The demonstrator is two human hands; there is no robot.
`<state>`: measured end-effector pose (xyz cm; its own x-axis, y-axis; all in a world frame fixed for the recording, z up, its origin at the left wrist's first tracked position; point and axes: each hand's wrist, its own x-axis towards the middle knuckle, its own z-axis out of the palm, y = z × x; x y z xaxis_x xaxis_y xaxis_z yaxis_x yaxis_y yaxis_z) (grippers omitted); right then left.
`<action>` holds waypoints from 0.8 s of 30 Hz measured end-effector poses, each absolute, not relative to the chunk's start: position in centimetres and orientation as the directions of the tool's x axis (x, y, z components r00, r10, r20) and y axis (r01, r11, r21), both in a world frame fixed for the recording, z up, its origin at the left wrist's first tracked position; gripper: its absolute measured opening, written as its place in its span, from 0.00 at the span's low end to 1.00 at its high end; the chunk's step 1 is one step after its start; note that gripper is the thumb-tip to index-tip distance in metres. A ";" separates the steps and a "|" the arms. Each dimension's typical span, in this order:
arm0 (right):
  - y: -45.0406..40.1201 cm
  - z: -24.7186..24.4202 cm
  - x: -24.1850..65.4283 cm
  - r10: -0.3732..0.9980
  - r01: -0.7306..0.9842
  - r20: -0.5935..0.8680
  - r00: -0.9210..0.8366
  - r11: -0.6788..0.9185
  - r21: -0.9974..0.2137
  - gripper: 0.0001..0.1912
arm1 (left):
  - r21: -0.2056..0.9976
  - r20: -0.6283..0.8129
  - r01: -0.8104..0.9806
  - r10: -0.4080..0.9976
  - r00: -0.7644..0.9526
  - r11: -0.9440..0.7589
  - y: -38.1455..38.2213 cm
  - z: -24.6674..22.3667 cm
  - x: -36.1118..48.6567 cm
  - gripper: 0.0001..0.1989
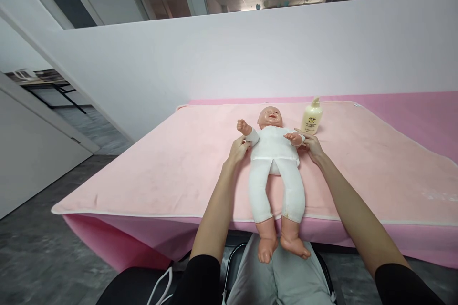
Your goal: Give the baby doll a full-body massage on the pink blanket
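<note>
A baby doll [274,145] with a white cloth body and bare vinyl head, hands and feet lies on its back on a pink blanket [171,171]. Its head points away from me, and its feet hang over the table's front edge above my lap. My left hand [238,148] is closed at the doll's sleeve on the left, with the fingertips partly hidden by it. On the other side, my right hand [312,147] grips the doll's other sleeve, one finger stretched along the arm. Just beyond that hand stands a pale yellow pump bottle [311,118], upright.
Pink cloth [422,114] covers the table under the blanket and drapes at the front. A white wall [286,52] with windows above it rises behind the table. To the left are a door [32,152] and grey floor. A black chair [139,286] with a white cable is below.
</note>
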<state>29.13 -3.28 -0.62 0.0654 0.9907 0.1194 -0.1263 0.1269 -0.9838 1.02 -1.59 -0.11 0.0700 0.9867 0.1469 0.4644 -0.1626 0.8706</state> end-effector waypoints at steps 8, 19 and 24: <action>-2.8 -1.1 29.0 0.981 -0.109 0.080 0.176 0.100 -0.989 0.13 | 0.857 0.262 0.438 0.962 0.082 -0.271 -1.4 -0.4 1.2 0.20; -3.0 -0.8 27.9 0.930 0.180 0.256 0.265 0.213 -0.960 0.15 | 0.875 0.209 0.425 0.972 0.103 -0.233 -1.3 -0.3 1.5 0.23; -2.7 -0.9 27.9 0.919 0.247 0.301 0.256 0.239 -0.939 0.16 | 0.879 0.178 0.431 0.979 0.102 -0.205 -1.4 -0.4 1.6 0.23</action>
<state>27.85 -2.71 -0.95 0.2565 0.9186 0.3008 0.2469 0.2386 -0.9392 1.58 -1.39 -0.38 0.1024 0.9786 0.1784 0.4306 -0.2053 0.8789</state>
